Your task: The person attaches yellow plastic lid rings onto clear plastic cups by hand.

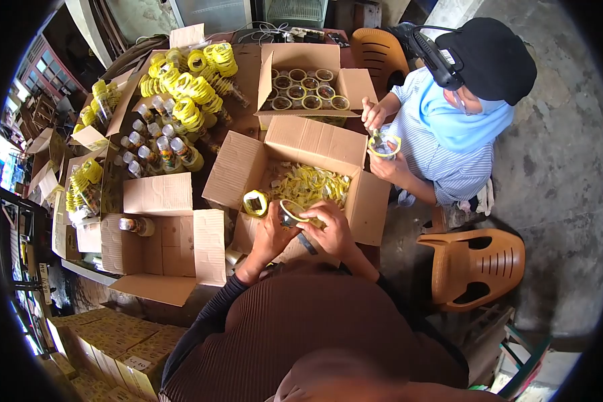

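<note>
Over the near edge of an open carton, my left hand [273, 236] is closed around a clear plastic cup with a yellow rim [292, 212]. My right hand [333, 232] is on the other side, its fingers pinched at the yellow rim; the cup's lower part is hidden by my fingers. Beside my left hand is a yellow-rimmed, ring-shaped piece [255, 203]. Many small yellow and clear pieces [313, 187] fill the carton [236, 163] beyond my hands.
A co-worker [442, 127] on the right holds a similar cup [384, 144]. Behind is a box of yellow-rimmed jars [301, 89]. To the left are capped bottles [161, 151], stacked yellow rings [191, 87] and an open carton [157, 194] with one bottle. An orange chair [472, 268] stands right.
</note>
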{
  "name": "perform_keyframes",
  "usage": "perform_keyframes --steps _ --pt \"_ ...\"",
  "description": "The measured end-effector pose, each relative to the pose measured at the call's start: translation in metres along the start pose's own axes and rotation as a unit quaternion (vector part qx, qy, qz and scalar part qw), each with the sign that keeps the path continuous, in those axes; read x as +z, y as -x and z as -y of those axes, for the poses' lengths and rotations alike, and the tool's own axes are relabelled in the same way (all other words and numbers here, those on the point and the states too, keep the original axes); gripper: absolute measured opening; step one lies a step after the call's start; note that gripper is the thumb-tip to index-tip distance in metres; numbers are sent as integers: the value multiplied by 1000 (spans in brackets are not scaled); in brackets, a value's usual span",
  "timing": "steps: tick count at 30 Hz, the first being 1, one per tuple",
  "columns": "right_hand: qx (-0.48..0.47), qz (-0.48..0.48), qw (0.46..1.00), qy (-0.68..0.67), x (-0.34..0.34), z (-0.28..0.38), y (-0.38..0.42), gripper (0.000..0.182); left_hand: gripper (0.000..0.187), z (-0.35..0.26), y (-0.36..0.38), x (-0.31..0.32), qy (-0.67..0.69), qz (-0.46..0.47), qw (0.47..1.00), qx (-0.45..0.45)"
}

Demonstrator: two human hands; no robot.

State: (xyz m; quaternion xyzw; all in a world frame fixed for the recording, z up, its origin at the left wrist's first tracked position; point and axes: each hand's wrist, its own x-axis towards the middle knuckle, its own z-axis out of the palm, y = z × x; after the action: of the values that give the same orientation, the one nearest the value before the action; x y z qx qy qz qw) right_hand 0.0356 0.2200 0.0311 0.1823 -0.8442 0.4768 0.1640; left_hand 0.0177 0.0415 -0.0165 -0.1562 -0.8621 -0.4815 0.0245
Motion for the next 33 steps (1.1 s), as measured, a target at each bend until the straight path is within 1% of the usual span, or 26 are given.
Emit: perform_keyframes --steps 5,6,7,8,10,11,12,13,14,15,16,17,18,19,20,21,22,23,24,25,26,28,29,30,32,33 --pt "21 34 999 25 -1 2 6 11 67 -8 5 -4 -37 5 999 -2" --pt "96 65 990 -83 -1 -5 9 10 65 -9 5 -5 17 30 999 9" --pt "170 95 962 -191 -3 -9 12 10 64 -10 7 -7 71 56 996 19" --pt "171 93 962 -192 -5 -11 15 10 64 -13 8 -10 70 59 996 20" --pt "279 74 900 -325 -12 -12 16 11 60 -17 8 -14 154 77 984 45" --pt "254 50 909 -326 -12 -20 20 11 56 -13 11 -14 201 104 974 9" --pt "270 42 906 -322 -14 -24 21 11 56 -10 12 -15 200 106 974 9" --pt "263 39 916 -301 -17 -29 23 14 56 -9 12 -16 302 136 943 -22" --pt "257 35 924 -280 -18 -31 25 16 55 -6 13 -17 399 165 900 -54" --pt "257 34 924 -280 -18 -29 27 16 58 -1 15 -18 399 189 893 -90" --pt "213 28 948 -236 -17 -27 29 20 58 3 17 -18 398 189 893 -89" --pt "169 23 967 -190 -16 -25 30 23 57 6 18 -19 457 205 857 -122" --pt "169 24 967 -191 -16 -19 30 23 58 6 21 -19 514 219 815 -157" --pt "141 32 971 -191 -16 -11 30 27 60 2 22 -20 511 227 813 -164" --pt "114 43 974 -192 -16 -6 32 31 64 12 22 -17 505 255 807 -170" --pt "98 41 982 -159 -13 -5 34 25 66 14 25 -14 514 258 796 -189" --pt "100 46 981 -161 -12 -8 37 25 67 15 27 -11 522 260 786 -208" --pt "93 39 986 -131 -10 -14 41 22 67 16 27 -9 523 255 786 -211" --pt "87 32 991 -102 -8 -18 44 19 68 16 26 -7 531 260 773 -231" --pt "111 12 991 -74 -5 -21 47 12 70 16 27 -7 538 265 760 -250" --pt "109 17 991 -76 -4 -22 51 12 70 15 30 -8 539 259 761 -252" --pt "125 -49 984 -115 -3 -20 52 10 71 12 33 -12 627 268 677 -277" --pt "110 -63 988 -90 -5 -18 52 10 69 8 38 -16 601 241 712 -271" --pt "115 -58 990 -61 -8 -19 55 9 65 3 39 -22 581 233 730 -275" --pt "151 -68 985 -52 -8 -19 62 9 69 3 45 -30 555 227 761 -248" --pt "153 -67 984 -55 -7 -20 65 9 70 2 47 -32 540 217 773 -255"
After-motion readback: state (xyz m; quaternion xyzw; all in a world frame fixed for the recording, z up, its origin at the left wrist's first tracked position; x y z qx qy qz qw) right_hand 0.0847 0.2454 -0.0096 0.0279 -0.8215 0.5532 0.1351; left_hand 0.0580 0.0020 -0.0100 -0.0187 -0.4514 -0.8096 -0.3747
